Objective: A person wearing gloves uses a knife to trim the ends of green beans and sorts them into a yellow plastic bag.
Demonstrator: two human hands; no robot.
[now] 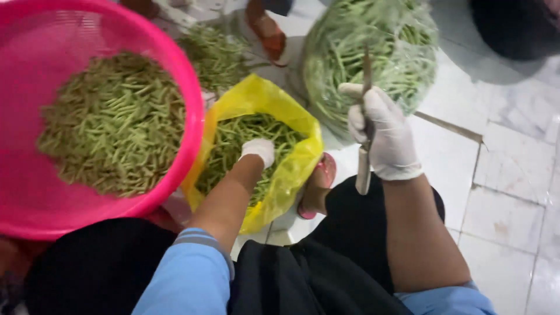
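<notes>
**Ana:** Pale marble tiles [513, 151] underfoot, a person sitting low on them, and straight to the action: the left hand [258, 150], in a white glove, is down inside the yellow bag [291, 169] among the green beans [245, 134]

**Ben:** Is it gripping any?

**Ana:** Can't tell. The fingers are buried in the pile and only the gloved back of the hand shows. That bag sits right between the knees, mouth rolled wide, so I'd judge it's placed for an easy reach

**Ben:** And the right hand?

**Ana:** The right hand [385, 137], gloved too, is up and clear of the bag, fingers wrapped tight round a slim knife [364, 116]. It stands nearly upright, one end poking above the fist and the other hanging below the wrist. Held away from the other hand, it looks like, so nothing gets nicked during the rummage

**Ben:** Moving outward?

**Ana:** To the left, tilted toward the camera, there's a big pink mesh basket [186, 87] holding short cut bean pieces [111, 122], close beside the yellow bag. Beyond the knife hand sits a clear plastic sack [373, 52] stuffed with long whole beans, and a loose heap of beans [216, 52] lies on the floor behind the yellow bag

**Ben:** Anyone else around?

**Ana:** A sandalled foot [268, 29] at the top edge belongs to someone else. The person's own foot in a pink sandal [318, 186] rests just beside the bag, below blue sleeves [186, 274] and dark clothing
</notes>
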